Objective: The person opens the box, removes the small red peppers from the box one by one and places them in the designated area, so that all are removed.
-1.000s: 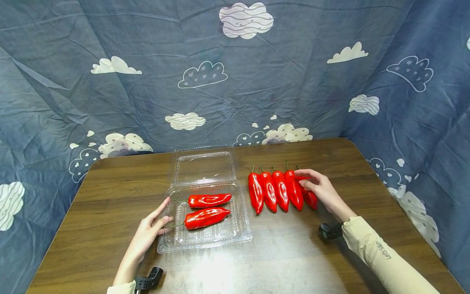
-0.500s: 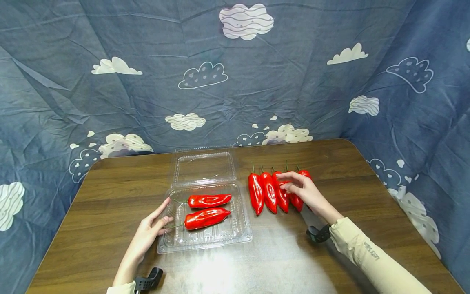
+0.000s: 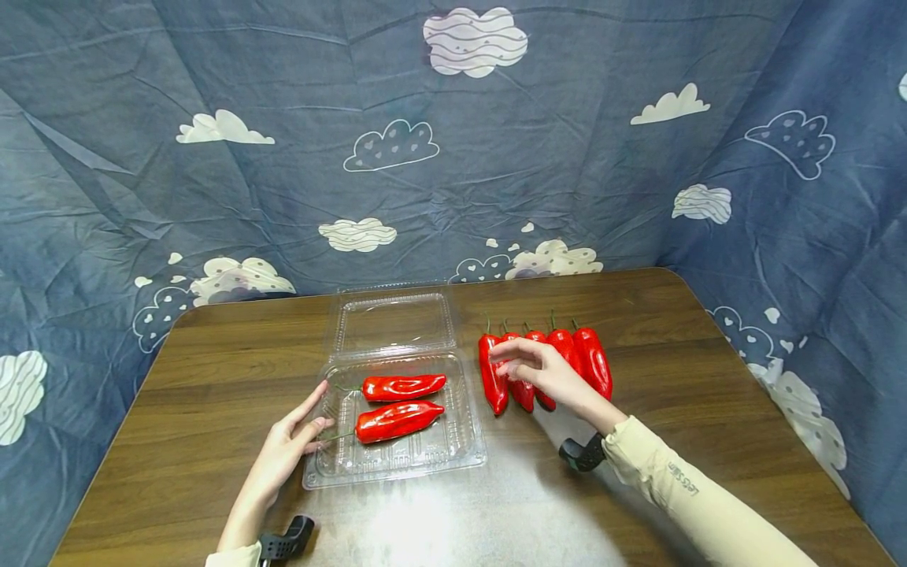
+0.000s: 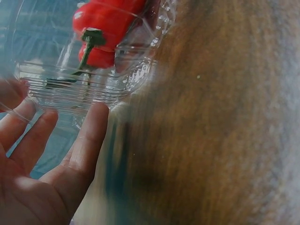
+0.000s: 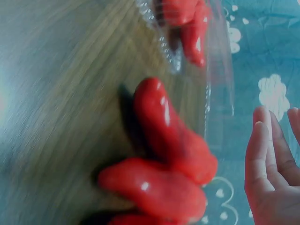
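Clear plastic box (image 3: 425, 461) holds two red peppers (image 3: 399, 420); left hand (image 3: 286, 453) fingers relaxed against it, right hand (image 3: 542, 370) fingers loose, empty.

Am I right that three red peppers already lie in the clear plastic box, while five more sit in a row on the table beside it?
Not quite: the clear plastic box holds two red peppers, not three, as the head view shows. The rest stands: five more lie in a row on the table beside it, with the right hand over them.
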### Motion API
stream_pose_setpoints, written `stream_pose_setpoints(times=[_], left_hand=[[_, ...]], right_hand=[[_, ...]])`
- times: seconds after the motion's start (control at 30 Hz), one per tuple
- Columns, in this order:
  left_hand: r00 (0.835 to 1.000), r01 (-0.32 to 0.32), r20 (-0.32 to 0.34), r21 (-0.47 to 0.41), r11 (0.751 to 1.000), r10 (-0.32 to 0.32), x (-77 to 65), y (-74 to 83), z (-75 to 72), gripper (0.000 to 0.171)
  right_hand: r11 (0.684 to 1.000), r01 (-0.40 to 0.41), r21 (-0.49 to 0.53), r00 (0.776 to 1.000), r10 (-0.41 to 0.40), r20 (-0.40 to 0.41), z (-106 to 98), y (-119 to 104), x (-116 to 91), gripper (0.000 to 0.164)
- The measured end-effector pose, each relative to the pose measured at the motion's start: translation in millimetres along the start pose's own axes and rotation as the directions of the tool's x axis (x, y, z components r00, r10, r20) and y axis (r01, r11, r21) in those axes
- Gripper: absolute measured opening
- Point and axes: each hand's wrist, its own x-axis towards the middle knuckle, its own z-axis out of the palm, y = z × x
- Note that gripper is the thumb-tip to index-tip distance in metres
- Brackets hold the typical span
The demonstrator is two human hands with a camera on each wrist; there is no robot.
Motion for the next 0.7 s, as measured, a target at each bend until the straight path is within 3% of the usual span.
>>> stream_pose_setpoints(times=[0.3, 0.7], left_hand=[[1.000, -0.004, 0.001, 0.002, 1.000, 0.004, -0.1, -0.2, -0.4, 0.051], [1.000, -0.009, 0.002, 0.000, 1.000, 0.009, -0.2, -0.7, -0.2, 0.051]], right_hand=[[1.000, 0.006, 0.012, 0.998, -0.006, 0.070, 21, -12, 11, 0.038], [0.998, 0.063, 0.013, 0.984, -0.064, 0.165, 41, -17, 22, 0.030]])
